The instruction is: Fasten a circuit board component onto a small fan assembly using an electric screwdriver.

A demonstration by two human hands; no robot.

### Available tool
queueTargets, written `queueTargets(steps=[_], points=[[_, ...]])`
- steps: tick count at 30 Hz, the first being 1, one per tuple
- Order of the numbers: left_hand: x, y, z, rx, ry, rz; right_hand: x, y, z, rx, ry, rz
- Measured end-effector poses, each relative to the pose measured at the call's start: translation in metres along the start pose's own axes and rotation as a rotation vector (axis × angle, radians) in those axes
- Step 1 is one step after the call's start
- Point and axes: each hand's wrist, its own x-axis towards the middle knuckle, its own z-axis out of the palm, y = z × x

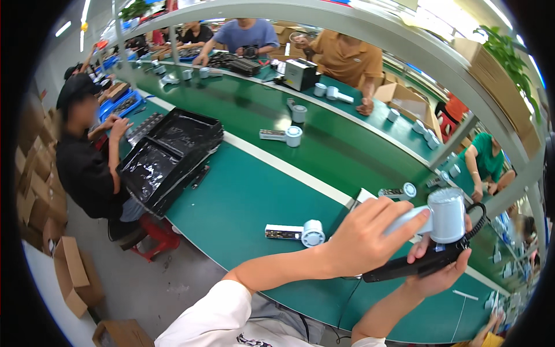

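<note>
My left hand (363, 234) is closed on the handle of a light-blue unit (447, 217) shaped like a small hair dryer, its round head pointing away to the right. Below it, my right hand (442, 276) grips a black handheld device (404, 267) with a coiled cord (477, 222) at its far end. The unit's head sits right above this device; whether they touch is hard to tell. To the left of my hands lies a similar unit (312, 233) with its handle open and circuit parts showing. Another such unit (408, 191) is just beyond my left hand.
A green conveyor belt (243, 110) runs beyond my green worktable (231, 191), carrying more units (293, 136). A black tray (153, 168) lies at the left, near a seated person (87, 156). Overhead, a grey metal frame (324, 20) crosses. Other people work across the belt.
</note>
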Motion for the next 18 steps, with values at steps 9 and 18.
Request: queueTargets(steps=[9,18], points=[[-0.0012,-0.0005,-0.0037,-0.026,0.026,-0.021,-0.0005,0.0049,0.0019,-0.067,0.010,-0.010],[0.0003,0.0009,-0.0045,-0.057,0.018,-0.021,-0.0006,0.0027,0.0029,-0.063,0.025,-0.018]])
